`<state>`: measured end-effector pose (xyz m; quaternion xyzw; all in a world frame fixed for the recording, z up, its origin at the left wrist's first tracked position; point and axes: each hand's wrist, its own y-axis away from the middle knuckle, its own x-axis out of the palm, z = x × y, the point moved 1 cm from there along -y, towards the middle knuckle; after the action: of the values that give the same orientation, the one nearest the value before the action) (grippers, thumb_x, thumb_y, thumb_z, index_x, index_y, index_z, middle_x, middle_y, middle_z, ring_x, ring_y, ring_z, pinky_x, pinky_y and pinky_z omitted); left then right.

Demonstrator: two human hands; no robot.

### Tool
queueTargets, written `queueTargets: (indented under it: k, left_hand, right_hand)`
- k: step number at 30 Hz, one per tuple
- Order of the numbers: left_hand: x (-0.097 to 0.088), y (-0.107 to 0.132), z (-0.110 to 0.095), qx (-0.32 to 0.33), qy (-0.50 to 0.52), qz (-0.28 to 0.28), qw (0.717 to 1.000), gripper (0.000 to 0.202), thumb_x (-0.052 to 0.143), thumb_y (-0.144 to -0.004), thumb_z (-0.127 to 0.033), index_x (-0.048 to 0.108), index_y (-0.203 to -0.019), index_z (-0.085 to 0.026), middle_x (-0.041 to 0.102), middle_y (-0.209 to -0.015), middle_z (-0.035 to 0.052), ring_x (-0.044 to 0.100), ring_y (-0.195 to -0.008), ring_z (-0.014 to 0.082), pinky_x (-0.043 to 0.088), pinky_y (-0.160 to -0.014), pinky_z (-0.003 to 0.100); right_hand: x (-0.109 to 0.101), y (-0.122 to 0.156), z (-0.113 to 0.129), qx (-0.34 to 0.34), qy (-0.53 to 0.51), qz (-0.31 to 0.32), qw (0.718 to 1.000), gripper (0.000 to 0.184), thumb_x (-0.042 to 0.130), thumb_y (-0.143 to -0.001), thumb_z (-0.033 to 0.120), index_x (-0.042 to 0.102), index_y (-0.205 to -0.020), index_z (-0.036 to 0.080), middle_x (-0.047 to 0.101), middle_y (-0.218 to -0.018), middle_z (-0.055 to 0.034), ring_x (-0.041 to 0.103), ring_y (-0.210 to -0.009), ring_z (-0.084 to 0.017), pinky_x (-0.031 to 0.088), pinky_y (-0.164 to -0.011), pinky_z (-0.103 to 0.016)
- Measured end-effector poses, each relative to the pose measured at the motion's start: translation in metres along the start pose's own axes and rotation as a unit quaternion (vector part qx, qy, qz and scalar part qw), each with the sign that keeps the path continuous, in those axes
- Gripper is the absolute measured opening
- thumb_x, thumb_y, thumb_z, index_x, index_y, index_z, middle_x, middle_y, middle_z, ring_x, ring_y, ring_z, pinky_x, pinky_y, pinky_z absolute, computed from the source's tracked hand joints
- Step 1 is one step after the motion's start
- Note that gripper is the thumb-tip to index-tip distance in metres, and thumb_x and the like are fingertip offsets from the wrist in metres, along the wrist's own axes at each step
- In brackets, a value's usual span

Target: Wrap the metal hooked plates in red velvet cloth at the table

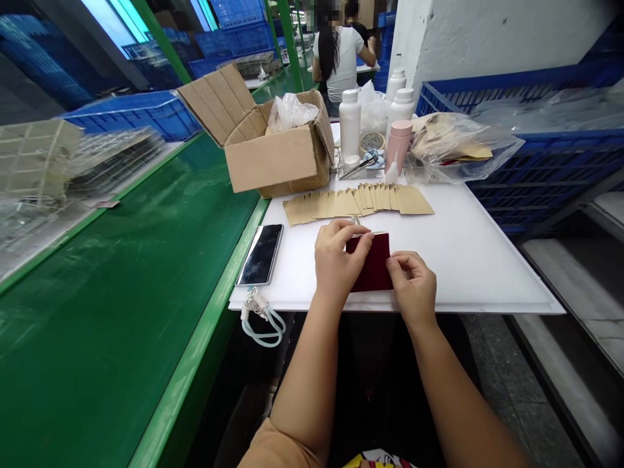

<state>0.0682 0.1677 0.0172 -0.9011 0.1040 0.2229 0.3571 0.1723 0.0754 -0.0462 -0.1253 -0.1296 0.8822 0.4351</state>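
The person's left hand (338, 253) pinches the upper left part of a dark red piece (373, 266) between thumb and fingers, while the right hand (414, 279) grips its right edge with thumb and forefinger; the grasp on two sides probably keeps the soft-looking piece spread and steady. It lies low over the near middle of the white tabletop (468, 260). A small pale item (357, 221) shows by the left fingertips, too small to identify. Just beyond, tan paper pieces (322, 205) overlap in a staggered row, seemingly so that each edge can be caught singly. A phone (262, 253) lies at the near left, perhaps to leave the middle free, its looped cord (266, 328) hanging over the edge. The red piece is squarish and matte, almost velvety; the tan ones look flat and crisp. At the far side stand a creased cardboard carton (273, 159), a smooth white bottle (350, 127) and a pink cylindrical bottle (398, 146), beside crumpled clear plastic (492, 153).
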Motion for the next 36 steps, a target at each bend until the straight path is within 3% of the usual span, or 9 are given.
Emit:
queueTargets:
  k: [6,11,15,22,28,31,34,36]
  left_hand:
    - [0.003,-0.005,-0.008,-0.017,-0.060,-0.004,0.998,0.010,0.067,-0.078,-0.024,0.064,-0.069,-0.021,0.062,-0.082,0.0009,0.056,-0.086,0.0180,0.041,-0.080,0.030]
    - [0.009,-0.009,-0.017,-0.028,-0.137,0.003,0.990,0.020,0.073,-0.072,-0.034,0.059,-0.066,-0.020,0.060,-0.081,0.0003,0.055,-0.084,0.0194,0.037,-0.076,0.032]
    - [0.015,-0.008,-0.017,-0.035,-0.165,-0.013,0.986,0.023,0.074,-0.070,-0.034,0.056,-0.069,-0.020,0.060,-0.087,0.0011,0.055,-0.089,0.0211,0.035,-0.080,0.033]
    - [0.012,0.005,-0.009,0.023,-0.160,-0.006,0.987,0.027,0.077,-0.070,-0.032,0.056,-0.084,-0.021,0.059,-0.102,0.0031,0.054,-0.099,0.0224,0.034,-0.087,0.036]
    - [0.009,0.006,-0.008,0.032,-0.162,0.013,0.986,0.029,0.077,-0.070,-0.034,0.057,-0.087,-0.021,0.056,-0.112,0.0065,0.051,-0.106,0.0255,0.035,-0.092,0.040]
    - [0.005,0.009,-0.004,0.038,-0.129,0.028,0.991,0.034,0.078,-0.068,-0.032,0.056,-0.092,-0.022,0.051,-0.125,0.0082,0.047,-0.116,0.0276,0.034,-0.097,0.043]
    - [-0.003,0.020,0.011,0.011,-0.020,0.033,0.999,0.067,0.081,-0.064,-0.034,0.046,-0.119,-0.024,0.036,-0.141,0.0125,0.041,-0.127,0.0285,0.037,-0.099,0.043]
    - [-0.009,0.030,0.025,-0.033,0.076,0.048,0.995,0.075,0.075,-0.069,-0.035,0.035,-0.131,-0.023,0.037,-0.141,0.0143,0.045,-0.124,0.0256,0.041,-0.096,0.039]
  right_hand:
    - [0.001,-0.001,0.000,-0.010,0.021,-0.004,1.000,0.016,0.058,-0.082,0.030,0.061,-0.071,0.019,0.063,-0.082,-0.0029,0.058,-0.079,-0.016,0.048,-0.074,-0.031]
    - [0.003,-0.001,0.002,-0.011,0.026,-0.008,1.000,0.016,0.056,-0.082,0.028,0.059,-0.069,0.019,0.063,-0.082,-0.0026,0.058,-0.078,-0.016,0.048,-0.073,-0.031]
    - [0.004,-0.001,0.003,-0.023,0.038,-0.010,0.999,0.015,0.054,-0.082,0.026,0.057,-0.069,0.020,0.063,-0.081,-0.0024,0.058,-0.078,-0.016,0.047,-0.074,-0.031]
    - [0.004,0.000,0.004,-0.053,0.081,-0.009,0.995,0.014,0.050,-0.084,0.027,0.053,-0.072,0.020,0.061,-0.081,-0.0042,0.056,-0.078,-0.017,0.045,-0.073,-0.031]
    - [-0.006,0.007,0.002,-0.043,0.246,-0.008,0.968,0.021,0.047,-0.088,0.035,0.053,-0.075,0.019,0.062,-0.090,-0.0071,0.053,-0.093,-0.025,0.034,-0.087,-0.044]
    - [-0.014,0.008,0.000,-0.035,0.252,-0.006,0.967,0.026,0.044,-0.089,0.040,0.054,-0.076,0.019,0.061,-0.094,-0.0088,0.051,-0.095,-0.026,0.034,-0.087,-0.044]
    - [-0.017,0.001,0.002,-0.045,0.204,-0.009,0.978,0.028,0.046,-0.087,0.045,0.056,-0.089,0.019,0.061,-0.099,-0.0101,0.052,-0.097,-0.026,0.037,-0.088,-0.043]
    - [-0.013,-0.009,0.008,-0.063,0.174,0.004,0.983,0.031,0.049,-0.085,0.047,0.056,-0.095,0.019,0.061,-0.102,-0.0103,0.053,-0.099,-0.025,0.038,-0.089,-0.042]
